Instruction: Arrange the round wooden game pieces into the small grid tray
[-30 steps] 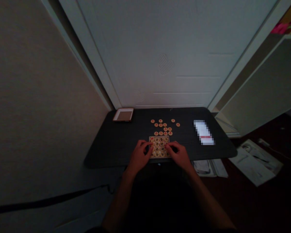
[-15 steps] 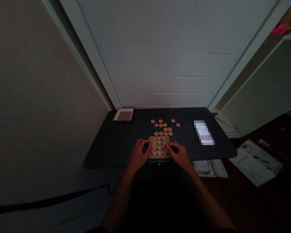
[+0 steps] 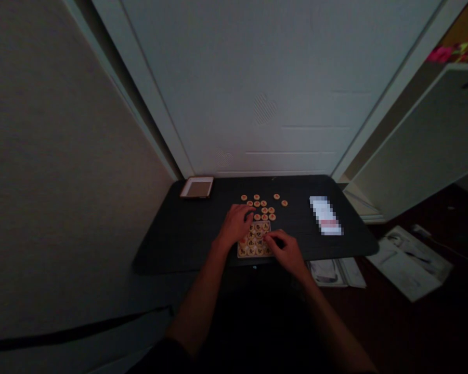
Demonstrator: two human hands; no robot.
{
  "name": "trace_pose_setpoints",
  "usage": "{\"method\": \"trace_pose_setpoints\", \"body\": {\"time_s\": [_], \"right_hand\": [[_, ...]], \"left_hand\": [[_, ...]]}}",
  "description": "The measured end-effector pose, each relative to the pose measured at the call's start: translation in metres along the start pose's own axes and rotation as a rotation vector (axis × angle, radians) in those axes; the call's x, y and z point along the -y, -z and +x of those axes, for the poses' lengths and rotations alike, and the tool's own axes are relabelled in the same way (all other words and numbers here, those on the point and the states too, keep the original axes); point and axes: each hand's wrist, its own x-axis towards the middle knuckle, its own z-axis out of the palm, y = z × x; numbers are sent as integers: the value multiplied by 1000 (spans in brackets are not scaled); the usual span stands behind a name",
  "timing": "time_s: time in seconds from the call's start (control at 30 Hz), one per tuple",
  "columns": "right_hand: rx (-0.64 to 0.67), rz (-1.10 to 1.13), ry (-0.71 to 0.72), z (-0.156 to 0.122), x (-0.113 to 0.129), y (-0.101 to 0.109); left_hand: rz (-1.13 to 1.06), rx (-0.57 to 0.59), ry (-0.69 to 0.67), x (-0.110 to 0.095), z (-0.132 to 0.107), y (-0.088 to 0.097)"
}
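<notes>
A shallow box full of round xiangqi pieces lies at the near edge of the dark table. Reaching over its left far corner, my left hand has its fingers apart above the loose xiangqi pieces on the tabletop. My right hand is at the box's right side, thumb and forefinger pinched together over the pieces there. Whatever is in that pinch is too small to make out. Part of the box's left side is hidden under my left hand.
At the table's back left sits an open box lid. A phone-shaped thing with a blurred-out screen lies on the right. Beyond stands a white door. Papers or flat boxes lie on the floor at right.
My left hand has left the box's left edge and moved forward and right toward the loose pieces, its fingers parting. My right hand stays at the box. The view has shifted slightly.
</notes>
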Motion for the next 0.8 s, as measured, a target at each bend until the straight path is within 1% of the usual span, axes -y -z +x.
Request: {"method": "trace_pose_setpoints", "body": {"time_s": [0.1,0.2,0.33,0.47,0.6,0.8], "right_hand": [[0,7,0,0,1,0],[3,13,3,0,1,0],[-1,11,0,0,1,0],[4,16,-7,0,2,0],[-3,14,-12,0,5,2],[2,20,-15,1,5,2]], "left_hand": [[64,43,-17,4,16,-6],[136,73,-14,7,29,-7],[200,97,-27,6,44,-7],[295,121,5,4,57,-11],[353,161,34,5,63,-16],[366,149,41,4,64,-19]]}}
